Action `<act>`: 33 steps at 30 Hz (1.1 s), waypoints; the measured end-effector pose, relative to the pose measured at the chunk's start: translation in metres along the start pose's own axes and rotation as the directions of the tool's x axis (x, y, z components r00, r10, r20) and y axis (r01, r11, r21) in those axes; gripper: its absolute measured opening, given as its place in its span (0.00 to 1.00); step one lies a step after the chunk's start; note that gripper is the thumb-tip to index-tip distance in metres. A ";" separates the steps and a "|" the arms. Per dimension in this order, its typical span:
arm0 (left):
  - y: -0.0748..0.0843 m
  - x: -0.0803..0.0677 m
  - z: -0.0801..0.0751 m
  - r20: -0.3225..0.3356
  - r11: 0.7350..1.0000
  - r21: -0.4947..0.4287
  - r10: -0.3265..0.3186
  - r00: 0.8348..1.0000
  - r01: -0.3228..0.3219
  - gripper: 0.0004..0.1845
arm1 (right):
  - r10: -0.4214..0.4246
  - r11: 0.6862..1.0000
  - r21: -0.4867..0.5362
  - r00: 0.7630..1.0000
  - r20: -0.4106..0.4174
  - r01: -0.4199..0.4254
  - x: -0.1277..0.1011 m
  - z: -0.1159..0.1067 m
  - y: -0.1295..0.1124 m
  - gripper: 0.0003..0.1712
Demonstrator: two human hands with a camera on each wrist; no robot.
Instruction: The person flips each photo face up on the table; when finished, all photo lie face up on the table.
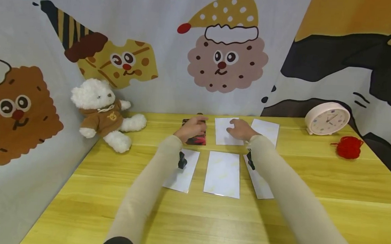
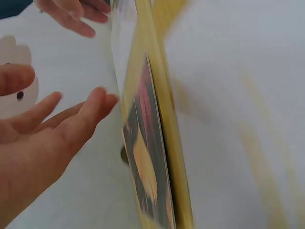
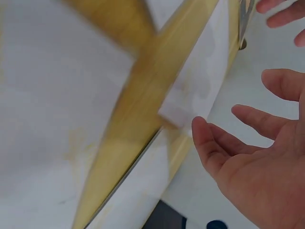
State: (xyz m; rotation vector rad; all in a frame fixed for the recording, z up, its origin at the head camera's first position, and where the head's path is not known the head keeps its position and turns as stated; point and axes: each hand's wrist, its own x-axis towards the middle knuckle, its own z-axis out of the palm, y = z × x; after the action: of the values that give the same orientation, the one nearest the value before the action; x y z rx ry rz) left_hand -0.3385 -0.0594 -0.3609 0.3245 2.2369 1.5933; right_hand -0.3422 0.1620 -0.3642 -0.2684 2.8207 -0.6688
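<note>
Six cards lie in two rows on the yellow wooden table. The far-left card shows a dark red picture face up; the other cards are white. My left hand is over the picture card, fingers straight and holding nothing. In the left wrist view the picture card lies just beside my left hand's fingertips. My right hand rests open over the far-middle white card. The right wrist view shows its fingers spread beside a white card.
A white teddy bear in a brown hoodie sits at the table's left back corner. A pale pink clock and a ball of red yarn stand at the back right. Cartoon-printed cloth walls enclose the table on three sides.
</note>
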 end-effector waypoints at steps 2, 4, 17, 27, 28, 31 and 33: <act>0.003 0.002 0.008 0.067 0.999 -0.014 -0.039 0.997 0.040 0.24 | 0.010 1.000 0.008 1.000 0.000 -0.010 -0.001 -0.001 0.004 0.32; 0.005 0.004 0.015 0.092 0.997 -0.008 -0.081 0.992 0.082 0.24 | 0.014 1.000 0.009 1.000 -0.006 -0.013 -0.002 -0.002 0.008 0.32; 0.012 0.015 0.029 -0.006 0.991 -0.096 -0.095 0.995 0.094 0.25 | 0.004 0.999 0.046 1.000 -0.021 -0.003 -0.004 0.005 0.008 0.36; 0.012 0.019 0.025 -0.100 0.974 -0.229 -0.017 0.995 -0.006 0.26 | -0.025 0.989 0.148 1.000 -0.014 0.027 -0.009 0.005 -0.001 0.36; 0.012 0.019 0.025 -0.108 0.974 -0.226 -0.007 0.994 -0.017 0.26 | -0.036 0.988 0.150 0.999 -0.012 0.038 -0.009 0.005 -0.002 0.36; 0.010 0.019 0.024 -0.138 0.970 -0.240 0.015 0.990 -0.048 0.28 | -0.060 0.990 0.128 0.998 -0.022 0.063 -0.007 0.006 -0.004 0.36; 0.009 0.020 0.023 -0.153 0.968 -0.244 0.025 0.988 -0.062 0.30 | -0.064 0.990 0.126 0.997 -0.033 0.068 -0.006 0.007 -0.005 0.35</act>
State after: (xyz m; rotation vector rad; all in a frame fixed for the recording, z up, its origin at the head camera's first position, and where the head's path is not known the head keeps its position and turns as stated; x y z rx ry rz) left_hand -0.3473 -0.0288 -0.3620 0.1921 2.1144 1.9542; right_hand -0.3338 0.1562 -0.3671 -0.3325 2.7923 -0.8703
